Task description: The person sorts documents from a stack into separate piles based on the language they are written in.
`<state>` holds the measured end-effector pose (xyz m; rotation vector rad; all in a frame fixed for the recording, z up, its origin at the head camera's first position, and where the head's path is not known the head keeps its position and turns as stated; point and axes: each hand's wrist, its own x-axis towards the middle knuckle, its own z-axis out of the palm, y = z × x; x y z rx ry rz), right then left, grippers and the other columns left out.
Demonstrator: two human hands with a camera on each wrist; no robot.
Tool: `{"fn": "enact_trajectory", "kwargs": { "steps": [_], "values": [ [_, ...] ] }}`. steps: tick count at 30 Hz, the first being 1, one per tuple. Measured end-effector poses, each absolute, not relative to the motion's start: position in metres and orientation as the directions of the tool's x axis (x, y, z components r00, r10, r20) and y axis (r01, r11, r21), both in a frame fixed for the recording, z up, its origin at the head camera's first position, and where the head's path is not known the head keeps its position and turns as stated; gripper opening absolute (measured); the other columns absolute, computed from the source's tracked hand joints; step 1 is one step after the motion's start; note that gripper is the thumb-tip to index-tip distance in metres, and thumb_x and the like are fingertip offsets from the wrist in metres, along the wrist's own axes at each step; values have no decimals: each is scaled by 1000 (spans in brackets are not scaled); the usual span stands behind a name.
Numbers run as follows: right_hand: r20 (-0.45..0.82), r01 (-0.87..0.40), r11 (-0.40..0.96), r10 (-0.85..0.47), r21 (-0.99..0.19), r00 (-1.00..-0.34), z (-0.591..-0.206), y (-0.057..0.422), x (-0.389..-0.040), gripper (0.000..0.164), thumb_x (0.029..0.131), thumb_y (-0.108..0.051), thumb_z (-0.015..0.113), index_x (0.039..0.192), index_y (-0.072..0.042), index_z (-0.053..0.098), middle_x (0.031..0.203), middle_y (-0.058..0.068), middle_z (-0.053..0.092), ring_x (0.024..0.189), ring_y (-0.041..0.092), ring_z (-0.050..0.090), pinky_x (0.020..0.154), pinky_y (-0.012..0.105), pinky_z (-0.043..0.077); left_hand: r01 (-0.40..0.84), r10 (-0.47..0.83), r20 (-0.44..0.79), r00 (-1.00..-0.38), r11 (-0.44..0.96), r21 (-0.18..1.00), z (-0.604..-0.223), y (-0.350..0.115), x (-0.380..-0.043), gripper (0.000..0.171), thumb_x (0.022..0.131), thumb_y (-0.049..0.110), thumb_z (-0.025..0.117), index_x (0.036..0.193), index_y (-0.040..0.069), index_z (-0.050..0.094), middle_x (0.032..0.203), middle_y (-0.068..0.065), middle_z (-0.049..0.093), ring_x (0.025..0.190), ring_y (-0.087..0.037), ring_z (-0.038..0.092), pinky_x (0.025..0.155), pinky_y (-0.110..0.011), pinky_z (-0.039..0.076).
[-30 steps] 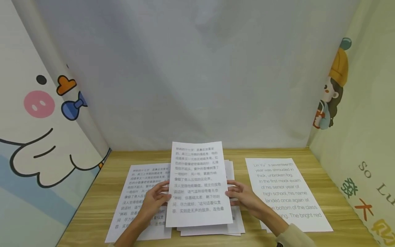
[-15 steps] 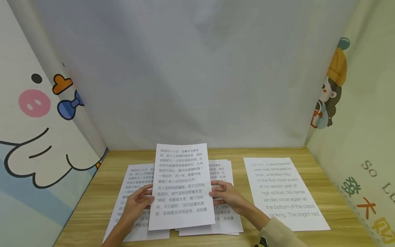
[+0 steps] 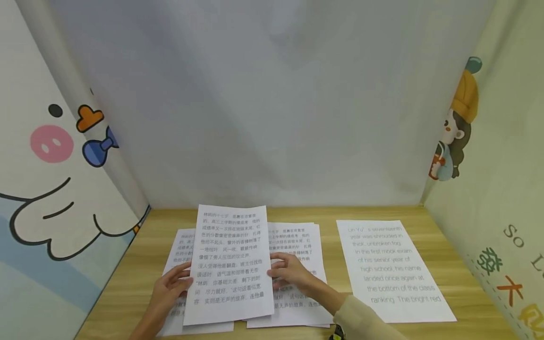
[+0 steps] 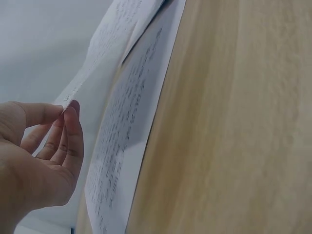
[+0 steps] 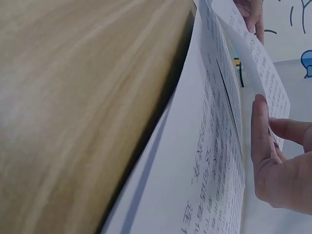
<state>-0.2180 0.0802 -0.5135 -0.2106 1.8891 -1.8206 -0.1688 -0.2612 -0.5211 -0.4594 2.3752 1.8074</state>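
Both hands hold one sheet of paper point(image 3: 229, 264) printed with Chinese text, raised above the table. My left hand point(image 3: 167, 293) pinches its left edge between thumb and fingers, as the left wrist view shows with the left hand point(image 4: 44, 151) at the paper's edge. On the opposite edge, my right hand point(image 3: 293, 274) pinches the sheet, thumb in front and fingers behind. Beneath the held sheet, a left paper point(image 3: 174, 255) lies partly covered. A middle stack of papers point(image 3: 297, 302) with similar Chinese print shows to the right of the held sheet, partly behind the right hand.
A paper with English text point(image 3: 391, 269) lies on the right side of the wooden table point(image 3: 127, 283). A plain pale backdrop point(image 3: 272, 104) rises behind, and cartoon-printed side panels stand left and right.
Both hands have carried the held sheet leftward from over the middle stack to over the left paper, and slightly lower. The middle stack is more exposed. The grip stays the same.
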Motion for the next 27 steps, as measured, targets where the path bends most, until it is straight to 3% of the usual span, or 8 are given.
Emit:
{"fn": "enact_trajectory", "kwargs": {
  "steps": [14,21,27],
  "values": [
    [-250,239,89,-503,-967,-827,-526,29,-216,55,92,1,68,144,2,50,103,14,75,87,25,77,70,35,65,-402,-248,-341,-907,266,876,-531,-302,-166,57,102,24,61,154,10,44,149,-22,50,98,-4,59,77,-21,53],
    [-290,282,98,-527,-954,-799,-522,10,-217,56,92,0,68,145,0,49,103,12,74,82,19,76,71,32,65,-440,-308,-365,-879,223,870,-537,-321,-166,58,99,20,64,153,9,45,147,-21,50,93,-2,60,75,-20,53],
    [-307,314,91,-582,-945,-753,-520,6,-213,61,93,4,65,149,10,40,101,19,74,78,18,75,74,35,65,-447,-329,-361,-872,240,862,-542,-333,-165,59,98,19,67,150,2,47,141,-18,62,86,6,59,72,-17,52]
  ]
}}
